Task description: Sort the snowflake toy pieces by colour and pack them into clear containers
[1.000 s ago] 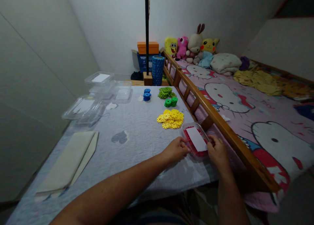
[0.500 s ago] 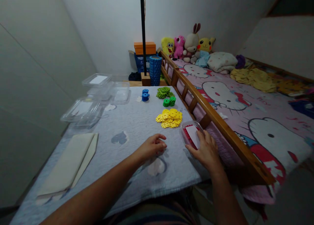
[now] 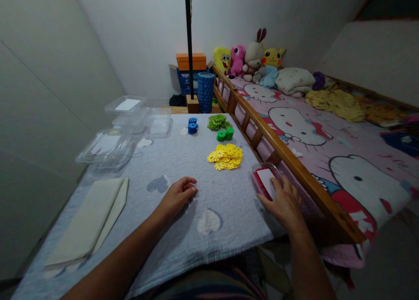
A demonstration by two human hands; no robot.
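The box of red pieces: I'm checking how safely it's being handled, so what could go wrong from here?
Only the right hand is on the box of red pieces; the left hand is apart from it, so a slip might go uncaught.
The box is close to the wooden rail and might knock against it.
The yellow pieces lie in a loose heap, ahead and to the left, so pushing the box that way could scatter them.

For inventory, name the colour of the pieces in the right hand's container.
Red pieces, seen in the head view.
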